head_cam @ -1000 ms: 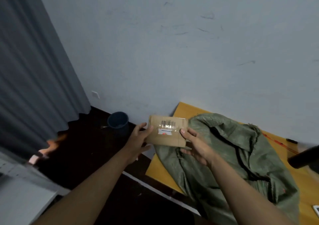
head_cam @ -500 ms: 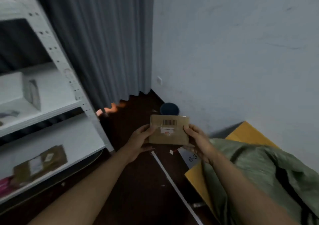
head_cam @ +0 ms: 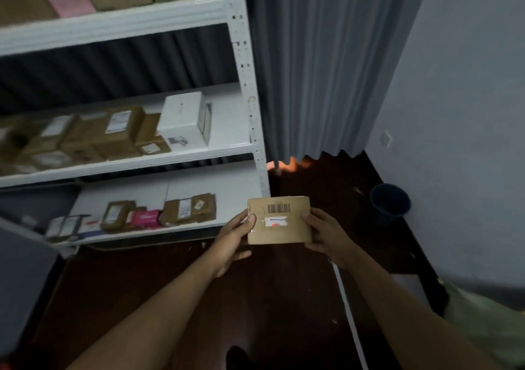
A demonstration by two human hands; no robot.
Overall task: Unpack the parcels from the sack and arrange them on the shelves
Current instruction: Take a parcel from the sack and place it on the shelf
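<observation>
Both hands hold a flat cardboard parcel [head_cam: 279, 220] at centre frame: the left hand [head_cam: 233, 237] pinches its left edge, the right hand [head_cam: 324, 234] grasps its right edge. The white shelves [head_cam: 147, 156] stand at ten o'clock, the green sack [head_cam: 488, 327] at four o'clock.

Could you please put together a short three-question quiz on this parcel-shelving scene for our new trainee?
1. True or false: both hands hold the flat cardboard parcel by its side edges.
2. Which shelf carries the white box? A) top shelf B) middle shelf C) bottom shelf
3. What printed mark runs along the top of the held parcel's face?

Key:
1. True: the left hand and right hand grip opposite edges.
2. B: it stands at the right end of the middle shelf, beside brown cartons.
3. A barcode.
</observation>
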